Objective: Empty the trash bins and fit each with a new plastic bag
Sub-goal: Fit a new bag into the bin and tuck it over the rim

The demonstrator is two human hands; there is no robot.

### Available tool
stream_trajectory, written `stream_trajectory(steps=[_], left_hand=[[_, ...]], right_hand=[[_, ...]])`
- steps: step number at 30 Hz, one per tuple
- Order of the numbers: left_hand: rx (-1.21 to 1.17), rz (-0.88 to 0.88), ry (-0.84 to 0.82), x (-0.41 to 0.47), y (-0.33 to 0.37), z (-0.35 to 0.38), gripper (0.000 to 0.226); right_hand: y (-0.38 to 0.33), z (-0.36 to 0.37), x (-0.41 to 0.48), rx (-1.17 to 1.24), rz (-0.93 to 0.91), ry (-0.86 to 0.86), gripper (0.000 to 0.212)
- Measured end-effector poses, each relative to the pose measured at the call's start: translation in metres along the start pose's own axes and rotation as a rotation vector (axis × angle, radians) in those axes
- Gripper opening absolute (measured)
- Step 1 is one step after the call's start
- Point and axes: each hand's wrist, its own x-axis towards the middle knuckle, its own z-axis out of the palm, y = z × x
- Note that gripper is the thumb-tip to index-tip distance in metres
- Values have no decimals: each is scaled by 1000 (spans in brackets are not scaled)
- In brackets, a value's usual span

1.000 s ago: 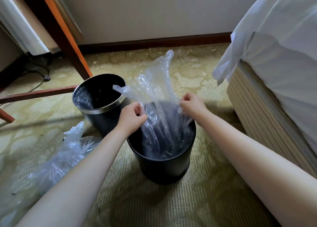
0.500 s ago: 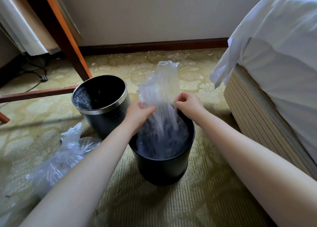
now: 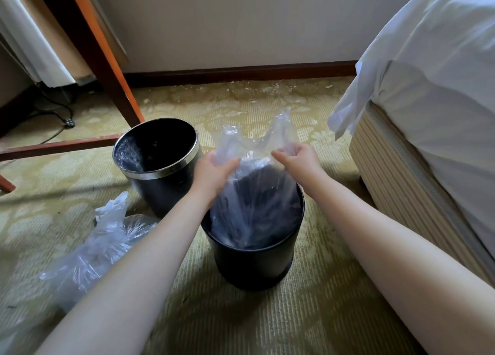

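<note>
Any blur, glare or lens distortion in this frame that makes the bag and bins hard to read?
Head view: wide-angle bending curves the bed edge and table leg; the clear bag looks soft at its top; the far bin's metal rim glints; the near bin reads clearly.

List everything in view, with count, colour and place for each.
Plain bin: one, black, centre of the carpet.
Silver-rimmed bin: one, black, behind it to the left.
New bag: one, clear, lower part in the plain bin.
Crumpled plastic: one heap, clear, carpet at left.
Table frame: one, orange-brown, upper left.
Bed: one, white sheets, right.
Cable: one, black, far left.
Left hand: one, gripping new bag's top.
Right hand: one, gripping new bag's top.
</note>
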Motion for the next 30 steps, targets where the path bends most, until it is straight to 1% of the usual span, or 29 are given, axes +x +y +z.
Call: stream_trajectory(steps=[1, 2, 4, 5, 6, 8, 9, 10, 11, 13, 15, 16, 18, 20, 23, 24, 25, 27, 28, 29, 30], left_hand=[[4, 27, 54, 0, -1, -4, 18], [16, 43, 101, 1, -4, -8, 12], [57, 38, 149, 1, -9, -16, 19], [67, 31, 140, 1, -11, -18, 21], [64, 22, 120, 0, -12, -19, 21], [50, 9, 60, -2, -9, -14, 25], [44, 16, 40, -4, -4, -10, 27], [43, 27, 37, -5, 2, -5, 28], [42, 43, 42, -7, 8, 0, 31], [27, 63, 66, -6, 17, 9, 47], [71, 56, 109, -8, 24, 15, 50], [90, 41, 139, -8, 24, 16, 51], [120, 23, 198, -8, 22, 12, 52], [170, 28, 268, -4, 14, 3, 50], [215, 3, 334, 2, 3, -10, 47], [223, -4, 343, 3, 2, -11, 46], [214, -11, 338, 3, 1, -11, 45], [176, -8, 298, 5, 1, -10, 43], [157, -2, 265, 6, 1, -8, 42], [142, -4, 232, 6, 4, -6, 41], [123, 0, 205, 7, 6, -4, 39]], right_hand=[[4, -5, 3, -44, 3, 53, 21], [7, -10, 4, -78, 4, 97, 21], [12, -20, 4, -102, 7, 142, 15], [14, -23, 3, -90, 9, 127, 14], [16, -24, 3, -60, 12, 87, 20], [12, -23, -1, 18, -24, -34, 56], [8, -21, -1, 48, -52, -56, 73], [2, -19, -3, 71, -82, -44, 84], [-3, -15, -4, 105, -106, -13, 89], [-14, -8, -5, 184, -122, 57, 86], [-17, -2, -4, 223, -104, 113, 79], [-17, 0, -3, 216, -94, 136, 71], [-13, -3, -2, 150, -80, 194, 50], [-5, -12, -2, 88, -54, 262, 44], [9, -23, -2, -67, -47, 324, 26], [11, -23, -1, -135, -36, 328, 27], [12, -23, -1, -227, -36, 330, 38], [9, -19, -3, -443, -113, 336, 75], [5, -16, -5, -527, -194, 337, 86], [0, -12, -6, -593, -272, 320, 91], [-6, -8, -8, -645, -349, 290, 92]])
